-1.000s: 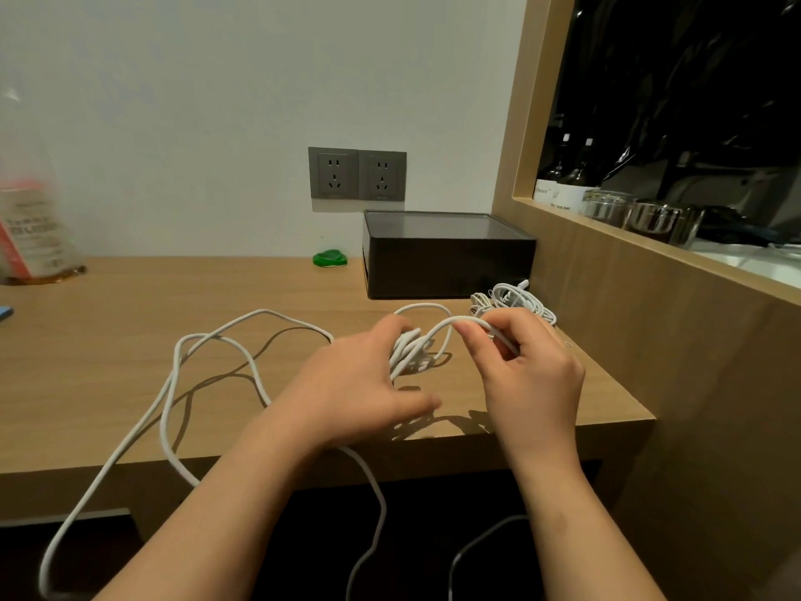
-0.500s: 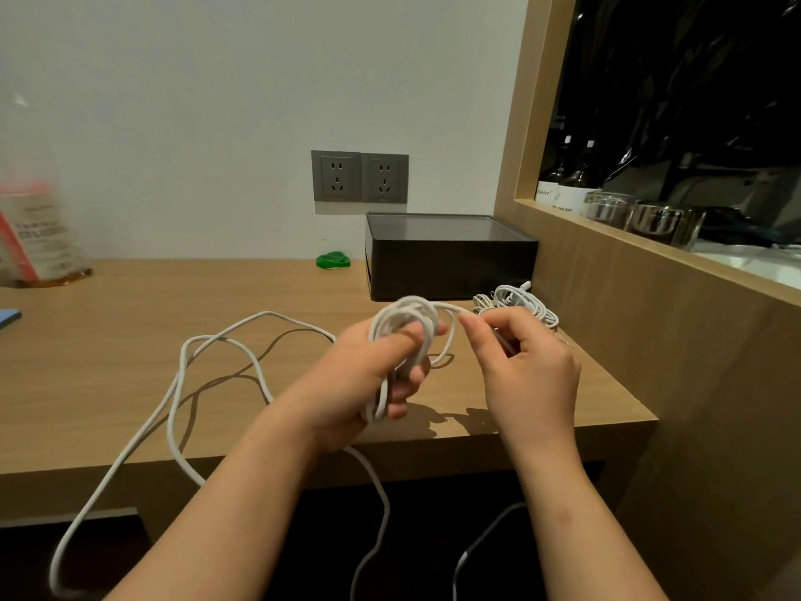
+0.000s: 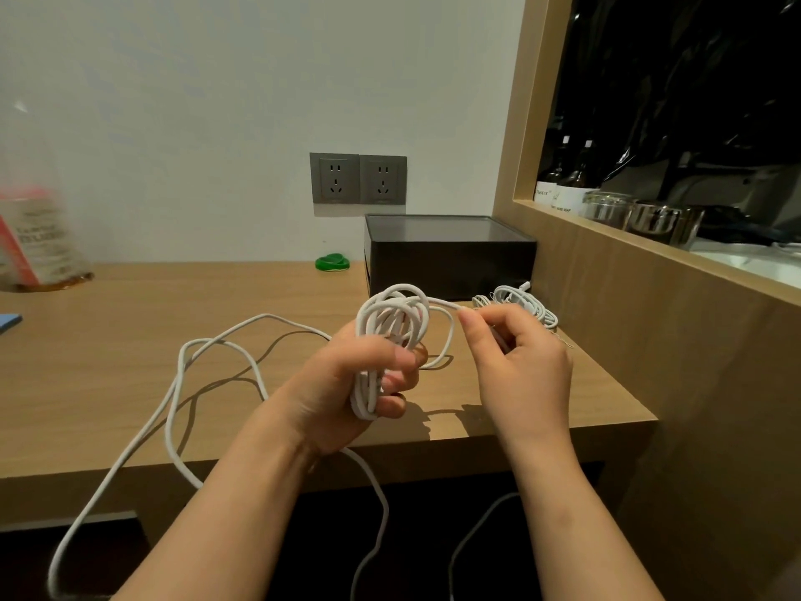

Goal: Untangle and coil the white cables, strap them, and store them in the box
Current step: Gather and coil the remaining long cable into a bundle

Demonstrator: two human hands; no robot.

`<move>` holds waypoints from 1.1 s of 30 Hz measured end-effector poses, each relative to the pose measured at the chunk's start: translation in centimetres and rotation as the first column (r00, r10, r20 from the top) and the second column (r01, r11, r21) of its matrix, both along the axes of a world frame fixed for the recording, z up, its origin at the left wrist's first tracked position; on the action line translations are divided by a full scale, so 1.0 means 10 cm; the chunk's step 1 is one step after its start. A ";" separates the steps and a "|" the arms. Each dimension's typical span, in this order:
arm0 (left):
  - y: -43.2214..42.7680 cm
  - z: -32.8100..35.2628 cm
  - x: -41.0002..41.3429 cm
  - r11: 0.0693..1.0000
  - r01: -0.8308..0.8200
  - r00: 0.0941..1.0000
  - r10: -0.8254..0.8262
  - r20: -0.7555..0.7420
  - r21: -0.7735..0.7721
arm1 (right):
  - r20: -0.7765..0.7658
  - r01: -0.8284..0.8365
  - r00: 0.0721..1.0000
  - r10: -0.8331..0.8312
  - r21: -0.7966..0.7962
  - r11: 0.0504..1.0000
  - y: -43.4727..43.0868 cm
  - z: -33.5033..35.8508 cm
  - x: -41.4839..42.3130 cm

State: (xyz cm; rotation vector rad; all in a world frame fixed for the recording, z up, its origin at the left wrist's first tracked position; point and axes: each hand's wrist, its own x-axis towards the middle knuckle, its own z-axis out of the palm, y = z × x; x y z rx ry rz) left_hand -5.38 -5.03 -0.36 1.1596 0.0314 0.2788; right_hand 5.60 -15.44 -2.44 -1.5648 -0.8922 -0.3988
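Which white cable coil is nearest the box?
The small thin white cable coil lying on the wooden desk by the black rectangular box; the thicker coil sits in the left hand.

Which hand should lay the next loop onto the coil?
Right. The right hand pinches the free strand beside the coil; the left hand is full, gripping that coil.

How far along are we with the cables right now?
Done: one bundle lies coiled beside the box, strap not visible. In hand: left hand grips a partial coil; right hand pinches its strand. Left: loose cable trails off the desk; then strapping and boxing.
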 end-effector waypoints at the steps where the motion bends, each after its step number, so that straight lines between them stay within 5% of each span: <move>1: 0.00 -0.01 0.00 0.999 -0.030 1.000 0.030 -0.003 0.033 | -0.009 -0.007 1.000 0.006 -0.005 1.000 0.01 0.00 0.00; 13: -0.05 0.00 0.16 0.806 -0.590 0.788 0.588 -0.183 0.052 | -0.114 -0.187 0.979 0.171 -0.156 0.970 0.04 0.04 -0.12; 20: 0.16 0.00 0.06 0.682 -0.704 0.710 0.668 -0.221 -0.199 | -0.154 -0.152 0.981 0.116 -0.249 0.956 0.00 0.00 -0.03; 31: 0.26 0.00 -0.02 0.734 -0.609 0.792 0.582 -0.184 -0.300 | -0.146 -0.255 0.966 0.213 -0.409 0.876 0.01 0.05 -0.10; 33: 0.25 -0.02 0.00 0.710 -0.688 0.724 0.657 -0.207 -0.150 | -0.134 -0.230 0.972 0.192 -0.397 0.889 0.01 0.04 -0.10</move>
